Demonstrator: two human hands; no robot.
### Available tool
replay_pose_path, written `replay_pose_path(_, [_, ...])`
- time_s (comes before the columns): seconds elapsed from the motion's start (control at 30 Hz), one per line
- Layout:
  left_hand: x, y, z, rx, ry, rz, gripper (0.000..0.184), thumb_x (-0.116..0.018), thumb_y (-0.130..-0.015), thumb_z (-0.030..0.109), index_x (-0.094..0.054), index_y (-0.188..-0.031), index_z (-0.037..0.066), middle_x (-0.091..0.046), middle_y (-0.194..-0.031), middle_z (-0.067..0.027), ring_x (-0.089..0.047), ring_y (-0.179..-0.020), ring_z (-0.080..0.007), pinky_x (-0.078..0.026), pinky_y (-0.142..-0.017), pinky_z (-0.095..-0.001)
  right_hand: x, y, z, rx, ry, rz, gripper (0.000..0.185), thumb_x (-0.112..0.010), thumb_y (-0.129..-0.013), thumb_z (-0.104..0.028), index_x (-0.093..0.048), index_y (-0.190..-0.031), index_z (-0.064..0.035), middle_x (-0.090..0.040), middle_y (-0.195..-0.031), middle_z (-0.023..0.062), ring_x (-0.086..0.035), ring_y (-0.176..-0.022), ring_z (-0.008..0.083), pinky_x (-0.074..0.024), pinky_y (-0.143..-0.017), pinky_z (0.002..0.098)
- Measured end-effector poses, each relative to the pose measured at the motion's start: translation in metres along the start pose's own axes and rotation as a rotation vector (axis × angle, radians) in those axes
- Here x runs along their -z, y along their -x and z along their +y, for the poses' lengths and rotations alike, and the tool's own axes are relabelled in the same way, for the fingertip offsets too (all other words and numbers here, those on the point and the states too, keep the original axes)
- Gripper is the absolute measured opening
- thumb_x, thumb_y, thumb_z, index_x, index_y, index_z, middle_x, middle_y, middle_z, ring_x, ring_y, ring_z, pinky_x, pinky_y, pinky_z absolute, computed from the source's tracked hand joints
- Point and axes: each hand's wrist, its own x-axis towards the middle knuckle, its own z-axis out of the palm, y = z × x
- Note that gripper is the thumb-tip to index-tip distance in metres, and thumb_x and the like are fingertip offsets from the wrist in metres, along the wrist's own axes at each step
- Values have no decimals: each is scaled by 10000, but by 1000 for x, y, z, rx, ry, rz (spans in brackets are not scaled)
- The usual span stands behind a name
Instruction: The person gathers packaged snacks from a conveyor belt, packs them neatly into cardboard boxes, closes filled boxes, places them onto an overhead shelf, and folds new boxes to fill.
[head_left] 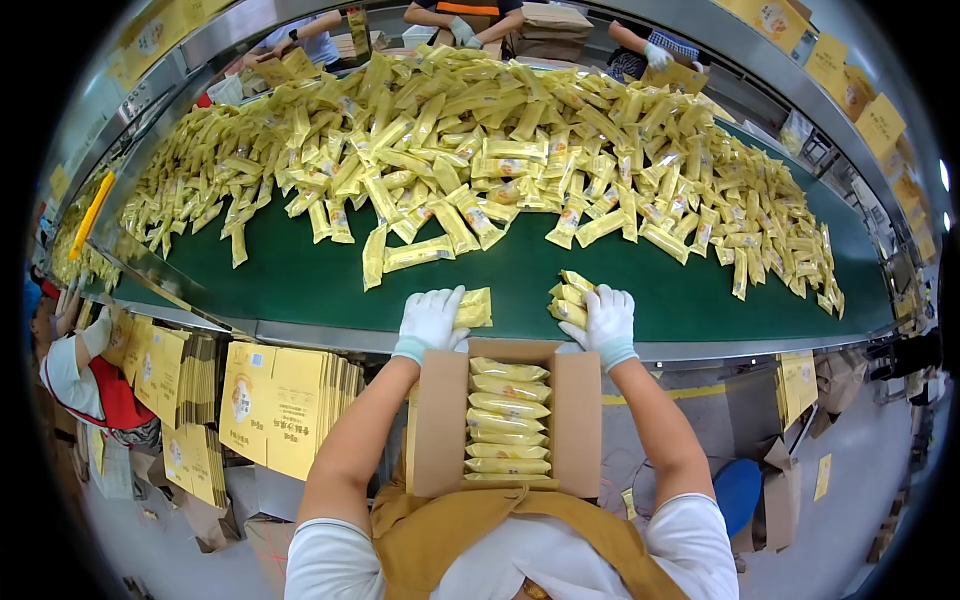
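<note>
1. Left hand (432,322): gloved fingers grip yellow wrapped packaging (477,309), count unclear, over the green conveyor belt (320,275).
2. Right hand (609,322): fingers grip a packet stack (568,300).
3. The open cardboard box (443,425) lies bodyward, between the 2 forearms, neither hand clearly nearer; its packet row (507,408) lies crosswise.

Carton (443,425): brown. Packets inside it (508,408): yellow. Belt (320,275) beyond carton: green. Gloves (430,318) beyond carton: white, cuffs (409,347) pale green.

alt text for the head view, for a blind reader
The wearer's gloved left hand and right hand each hold yellow packets on a green belt, with an open cardboard box of packets between the arms. A heap lies beyond.
</note>
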Motion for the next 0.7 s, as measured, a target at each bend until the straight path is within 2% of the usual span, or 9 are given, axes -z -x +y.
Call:
replay_pose_path(0.07, [1, -1, 1, -2, -3, -11, 802, -707, -851, 448, -403, -1504, 96, -570, -1347, -91, -513, -1281, -250, -355, -1071, -439, 7, -5, -10, -164, 11, -176, 640, -813, -680, -560, -592, -1062, -97, -552, -1044, 125, -547, -972, 304, -419, -916, 453])
replay_pose_path(0.17, [1, 0, -2, -10, -15, -8, 819, -709, -848, 453, -390, -1509, 89, -573, -1337, -91, -516, -1274, -248, -360, -1062, -439, 3, -9, -12, -165, 70, -167, 643, -812, -677, -561, -590, -1063, -97, -563, -1011, 112, -544, -935, 290, -422, -851, 439])
replay_pose_path(0.27, [-2, 0, -1, 12, -25, -12, 843, -720, -835, 458, -384, -1508, 78, -582, -1303, -84, -534, -1238, -247, -378, -1035, -443, -7, -3, -10, -24, 29, -115, 631, -820, -688, -531, -587, -1070, -86, -574, -1010, 110, -553, -946, 308, -438, -864, 442])
replay_pose_path(0.33, [0, -1, 4, 64, -21, -56, 862, -732, -820, 464, -385, -1503, 70, -588, -1277, -78, -550, -1207, -248, -393, -1012, -448, -12, 6, 1, 9, -114, -95, 694, -856, -672, -473, -597, -1169, -64, -626, -1080, 133, -583, -1007, 338, -467, -890, 450])
replay_pose_path(0.43, [-1, 1, 3, 106, -14, -33, 870, -747, -808, 470, -389, -1500, 83, -594, -1254, -86, -571, -1171, -264, -416, -977, -461, 4, 5, -2, -171, -119, -230, 699, -859, -727, -420, -580, -1230, -24, -679, -1074, 149, -652, -974, 316, -509, -886, 411])
replay_pose_path(0.53, [12, 4, -5, 266, 189, 7, 898, -782, -791, 442, -380, -1503, 70, -577, -1297, -143, -577, -1181, -327, -453, -979, -474, 23, 2, 9, -578, -827, -226, 646, -831, -807, -336, -558, -1279, 11, -648, -1229, 160, -650, -1083, 295, -500, -953, 379])
replay_pose_path(0.57, [18, 5, -10, 341, 266, 23, 899, -795, -793, 415, -373, -1499, 53, -578, -1284, -176, -581, -1161, -384, -475, -972, -481, 32, 4, 13, -626, -906, -238, 611, -793, -860, -313, -537, -1299, 28, -657, -1198, 157, -652, -1095, 265, -502, -957, 353])
replay_pose_path(0.67, [-22, 21, -46, 411, 587, 367, 855, -785, -822, 381, -392, -1497, 32, -587, -1296, -207, -600, -1149, -375, -476, -1012, -459, 97, 4, -1, -469, -1126, -167, 608, -778, -876, -297, -518, -1323, 22, -647, -1204, 155, -643, -1100, 242, -500, -953, 343])
replay_pose_path(0.7, [-2, 27, -45, 476, 878, 342, 782, -750, -870, 340, -412, -1479, -15, -606, -1296, -229, -611, -1161, -342, -476, -1022, -414, 117, 6, -6, -446, -1183, -214, 635, -785, -859, -278, -497, -1337, 24, -637, -1223, 157, -626, -1132, 262, -483, -987, 365])
